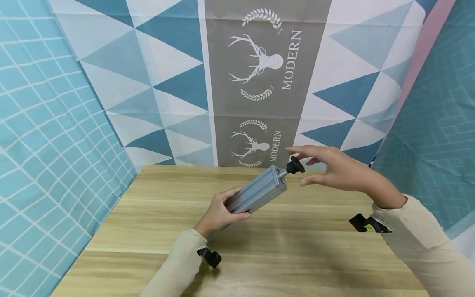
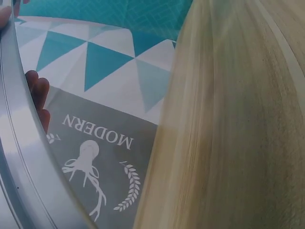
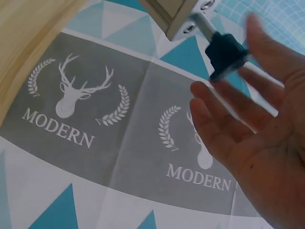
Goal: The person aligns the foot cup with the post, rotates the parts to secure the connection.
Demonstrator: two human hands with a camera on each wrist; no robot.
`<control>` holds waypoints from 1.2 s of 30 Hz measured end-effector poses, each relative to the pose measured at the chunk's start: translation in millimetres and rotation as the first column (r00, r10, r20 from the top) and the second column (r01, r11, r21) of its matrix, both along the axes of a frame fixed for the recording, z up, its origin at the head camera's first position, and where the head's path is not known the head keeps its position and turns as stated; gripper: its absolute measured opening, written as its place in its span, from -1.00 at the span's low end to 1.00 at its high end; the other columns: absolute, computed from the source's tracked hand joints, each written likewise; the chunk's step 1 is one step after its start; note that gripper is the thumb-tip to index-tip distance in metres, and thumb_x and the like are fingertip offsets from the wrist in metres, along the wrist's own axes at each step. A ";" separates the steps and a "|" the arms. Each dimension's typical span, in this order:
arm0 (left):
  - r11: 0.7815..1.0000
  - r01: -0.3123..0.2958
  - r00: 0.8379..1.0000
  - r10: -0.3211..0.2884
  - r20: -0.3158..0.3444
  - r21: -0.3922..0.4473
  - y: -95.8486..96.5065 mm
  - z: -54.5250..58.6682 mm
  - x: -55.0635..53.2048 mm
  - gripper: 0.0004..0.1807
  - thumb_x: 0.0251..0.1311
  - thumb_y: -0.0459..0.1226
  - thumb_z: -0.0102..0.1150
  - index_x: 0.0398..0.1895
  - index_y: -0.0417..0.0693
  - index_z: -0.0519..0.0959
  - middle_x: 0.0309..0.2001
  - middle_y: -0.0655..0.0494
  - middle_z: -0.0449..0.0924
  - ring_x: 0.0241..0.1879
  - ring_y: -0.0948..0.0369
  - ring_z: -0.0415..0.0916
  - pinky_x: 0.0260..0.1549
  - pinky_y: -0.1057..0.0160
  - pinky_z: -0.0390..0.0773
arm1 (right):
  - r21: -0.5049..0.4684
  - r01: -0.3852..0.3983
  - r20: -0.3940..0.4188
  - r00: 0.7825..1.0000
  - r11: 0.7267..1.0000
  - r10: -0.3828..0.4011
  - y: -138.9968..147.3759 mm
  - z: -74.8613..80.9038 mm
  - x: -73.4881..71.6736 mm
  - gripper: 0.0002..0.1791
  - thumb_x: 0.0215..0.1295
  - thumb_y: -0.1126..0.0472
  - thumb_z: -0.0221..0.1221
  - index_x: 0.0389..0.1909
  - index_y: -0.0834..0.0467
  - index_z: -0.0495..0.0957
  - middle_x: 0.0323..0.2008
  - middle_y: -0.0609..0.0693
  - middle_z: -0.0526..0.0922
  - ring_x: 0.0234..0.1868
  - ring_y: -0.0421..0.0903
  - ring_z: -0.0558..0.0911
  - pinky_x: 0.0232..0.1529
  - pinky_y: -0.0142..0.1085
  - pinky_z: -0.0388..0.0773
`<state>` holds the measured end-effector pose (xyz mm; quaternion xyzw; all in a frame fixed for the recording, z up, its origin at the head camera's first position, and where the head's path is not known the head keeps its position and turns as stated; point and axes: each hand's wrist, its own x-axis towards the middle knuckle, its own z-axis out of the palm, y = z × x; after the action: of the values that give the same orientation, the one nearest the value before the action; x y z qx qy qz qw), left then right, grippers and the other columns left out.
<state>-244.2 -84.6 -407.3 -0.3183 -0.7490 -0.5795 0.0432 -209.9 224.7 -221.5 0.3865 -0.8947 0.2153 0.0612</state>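
Observation:
In the head view my left hand (image 1: 224, 210) grips a silver square-bodied pneumatic cylinder (image 1: 257, 187) near its lower end, thumb on the near side. The cylinder is held tilted above the table, its rod end up and to the right. A short metal rod (image 1: 283, 174) sticks out of that end, topped by a black round knob (image 1: 295, 165). My right hand (image 1: 335, 171) is beside the knob, fingers and thumb spread apart. The right wrist view shows the knob (image 3: 225, 55) close to the right hand's fingers (image 3: 217, 126); whether one touches it, I cannot tell.
A wooden table (image 1: 156, 231) lies below both hands. Behind it hangs a patterned cloth (image 1: 245, 99) with triangles and deer heads. Blue checked cloth (image 1: 41, 123) stands at the left, teal cloth (image 1: 438, 123) at the right. Each wrist bears a small black camera mount (image 1: 210, 258).

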 end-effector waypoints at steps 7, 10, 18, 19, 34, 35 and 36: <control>1.000 -0.002 1.000 0.002 0.016 0.019 -2.5 21.2 12.5 -0.31 -0.13 -0.44 0.45 0.20 -0.25 0.49 0.02 -0.13 0.60 -0.12 0.20 0.53 -0.17 0.22 0.50 | 0.005 -0.077 -0.123 0.989 0.997 0.077 -1.6 -1.9 -5.0 -0.21 0.06 0.45 0.34 0.35 0.06 0.33 0.24 0.01 0.47 0.08 -0.08 0.58 -0.04 -0.18 0.56; 1.000 0.006 1.000 -0.006 -0.012 0.031 -3.1 30.7 19.5 -0.33 -0.13 -0.43 0.45 0.17 -0.32 0.50 0.00 -0.18 0.61 -0.14 0.23 0.53 -0.19 0.23 0.50 | -0.009 -0.046 -0.141 0.989 0.999 0.044 -5.7 -2.4 -5.7 -0.33 0.13 0.39 0.32 0.30 0.10 0.39 0.15 0.01 0.54 0.00 -0.11 0.60 -0.10 -0.18 0.57; 0.999 0.007 1.000 -0.007 -0.002 0.051 -2.1 29.1 18.5 -0.33 -0.15 -0.44 0.46 0.16 -0.28 0.51 -0.01 -0.17 0.61 -0.15 0.22 0.53 -0.19 0.24 0.49 | -0.012 0.181 -0.062 0.981 0.983 -0.181 -14.1 -0.6 -0.3 -0.57 0.30 -0.04 0.20 0.07 0.13 0.57 -0.25 -0.07 0.65 -0.23 -0.18 0.58 -0.23 -0.18 0.50; 0.998 0.011 1.000 -0.011 0.000 0.054 -1.9 28.5 18.0 -0.33 -0.15 -0.43 0.45 0.16 -0.28 0.51 -0.01 -0.17 0.61 -0.15 0.21 0.53 -0.19 0.24 0.49 | -0.010 0.183 -0.053 0.982 0.983 -0.183 -13.9 0.0 0.1 -0.55 0.29 -0.05 0.20 0.09 0.13 0.56 -0.20 -0.06 0.65 -0.21 -0.18 0.59 -0.21 -0.17 0.51; 0.999 0.000 1.000 0.000 -0.013 0.037 -1.8 28.2 20.3 -0.30 -0.18 -0.44 0.47 0.17 -0.34 0.49 0.01 -0.20 0.60 -0.13 0.24 0.53 -0.17 0.26 0.48 | 0.022 -0.036 -0.110 0.993 0.999 0.038 -7.1 4.3 -0.8 -0.40 0.20 0.30 0.28 0.29 0.10 0.41 0.15 0.00 0.55 0.03 -0.13 0.58 -0.15 -0.18 0.55; 0.999 -0.005 1.000 0.005 -0.006 0.034 -1.7 28.5 20.7 -0.30 -0.18 -0.44 0.47 0.17 -0.33 0.50 0.01 -0.20 0.60 -0.13 0.24 0.53 -0.17 0.26 0.48 | 0.018 -0.004 -0.095 0.996 1.000 0.006 -7.9 4.4 -0.2 -0.45 0.24 0.23 0.27 0.27 0.11 0.43 0.08 -0.01 0.59 -0.02 -0.15 0.60 -0.17 -0.18 0.55; 0.999 -0.006 1.000 0.006 0.000 0.032 -1.6 28.7 21.3 -0.30 -0.18 -0.44 0.47 0.17 -0.34 0.49 0.01 -0.20 0.60 -0.13 0.24 0.53 -0.17 0.26 0.48 | 0.014 0.031 -0.077 0.997 0.999 -0.029 -8.8 4.6 0.5 -0.50 0.28 0.16 0.24 0.24 0.13 0.46 0.01 -0.02 0.63 -0.07 -0.17 0.61 -0.19 -0.18 0.54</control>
<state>-222.9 -86.2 -378.6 -0.3153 -0.7406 -0.5912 0.0503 -209.5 215.8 -216.9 0.3815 -0.8990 0.1924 0.0960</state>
